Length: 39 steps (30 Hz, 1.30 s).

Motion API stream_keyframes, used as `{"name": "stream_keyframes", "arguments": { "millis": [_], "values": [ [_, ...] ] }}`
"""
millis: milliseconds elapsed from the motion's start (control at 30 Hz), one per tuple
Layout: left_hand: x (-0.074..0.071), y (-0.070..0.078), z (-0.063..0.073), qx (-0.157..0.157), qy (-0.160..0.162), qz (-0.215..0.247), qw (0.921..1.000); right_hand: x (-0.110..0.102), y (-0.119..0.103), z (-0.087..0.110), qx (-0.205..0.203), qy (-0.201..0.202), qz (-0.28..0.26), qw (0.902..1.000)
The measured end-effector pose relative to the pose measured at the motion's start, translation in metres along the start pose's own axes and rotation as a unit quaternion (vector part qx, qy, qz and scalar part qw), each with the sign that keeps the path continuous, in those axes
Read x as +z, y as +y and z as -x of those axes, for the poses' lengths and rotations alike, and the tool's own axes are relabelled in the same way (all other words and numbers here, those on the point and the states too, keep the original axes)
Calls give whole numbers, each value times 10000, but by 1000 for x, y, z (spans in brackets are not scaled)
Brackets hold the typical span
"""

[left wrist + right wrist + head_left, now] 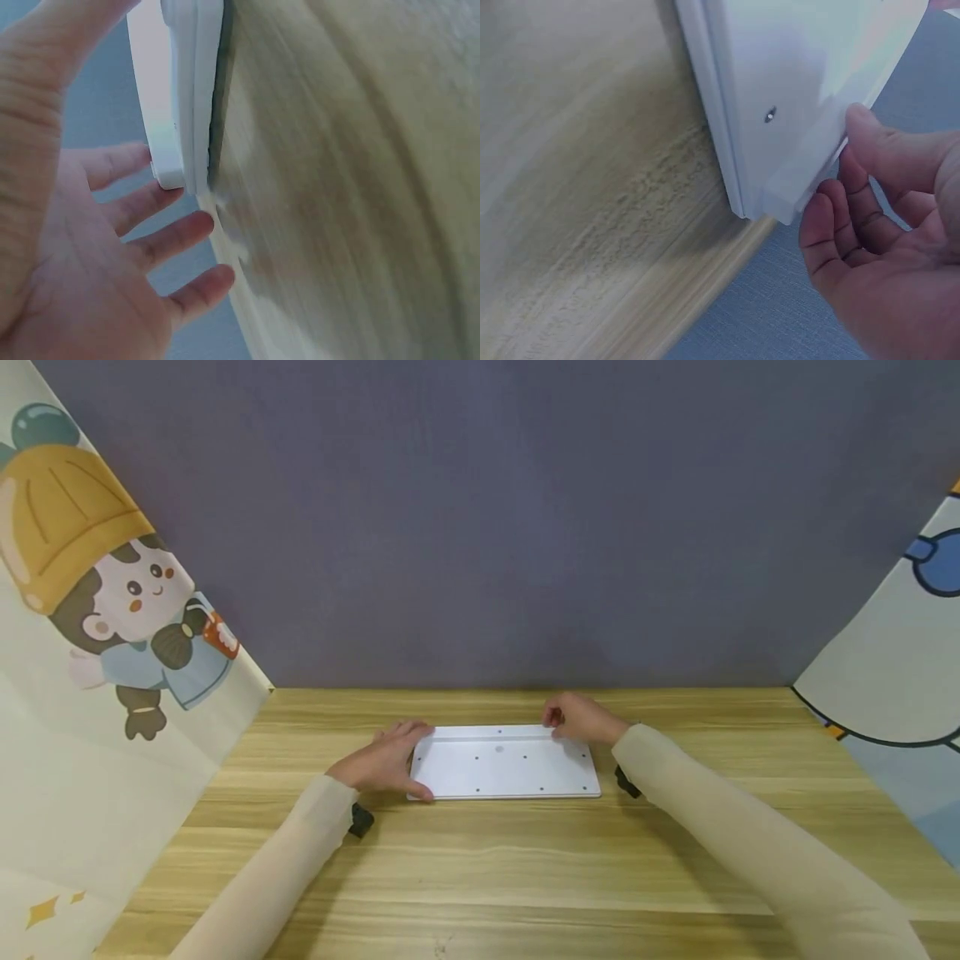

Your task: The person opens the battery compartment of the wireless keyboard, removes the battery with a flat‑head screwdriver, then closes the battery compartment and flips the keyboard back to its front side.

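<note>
board (510,774) on the table (465,877), lying between the two hands, toward the table's far edge. long axis runs left to right across the person, so each hand has one end; neither is nearer, both touch it. left hand (382,764) spans the short left end, thumb at the near corner, fingers out loose and spread toward the far corner, not curled round it. right hand (585,718) is at the far long edge by the right corner, thumb on the raised bar (465,733), fingers curled in behind: looks like a pinch on the board. board is white, thin, rectangular, looks flat on the table; small dark screws (477,757) dotted over the face, one faint round spot (499,749) near the bar. could be a keyboard underside, can't confirm. behind it, grey-blue backdrop (510,527); cartoon print (172,652) off left.
</note>
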<state>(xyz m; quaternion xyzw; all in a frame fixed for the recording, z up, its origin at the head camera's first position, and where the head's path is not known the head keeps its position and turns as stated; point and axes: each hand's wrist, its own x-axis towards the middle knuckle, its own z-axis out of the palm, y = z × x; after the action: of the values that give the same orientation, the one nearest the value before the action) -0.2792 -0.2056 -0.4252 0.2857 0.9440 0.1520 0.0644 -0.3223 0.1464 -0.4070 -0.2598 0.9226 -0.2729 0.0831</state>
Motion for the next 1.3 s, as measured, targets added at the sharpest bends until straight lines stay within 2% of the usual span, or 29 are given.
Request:
{"name": "stream_keyframes", "arguments": {
  "millis": [400,667,867,1167,1300],
  "values": [
    [0,1,0,-125,146,-30,9998,-6,4,-6,28,-223,101,9997],
    [0,0,0,-313,1,33,9995,-6,4,-8,65,-274,212,9994],
    [-1,-1,-1,-310,-102,58,9995,-5,6,-9,-35,-302,302,9991],
    [-1,1,0,-339,-145,25,9993,-4,7,-11,192,-339,147,9991],
    [-1,2,0,-352,-153,71,9992,-4,6,-9,65,-291,196,9994]
  ]
}}
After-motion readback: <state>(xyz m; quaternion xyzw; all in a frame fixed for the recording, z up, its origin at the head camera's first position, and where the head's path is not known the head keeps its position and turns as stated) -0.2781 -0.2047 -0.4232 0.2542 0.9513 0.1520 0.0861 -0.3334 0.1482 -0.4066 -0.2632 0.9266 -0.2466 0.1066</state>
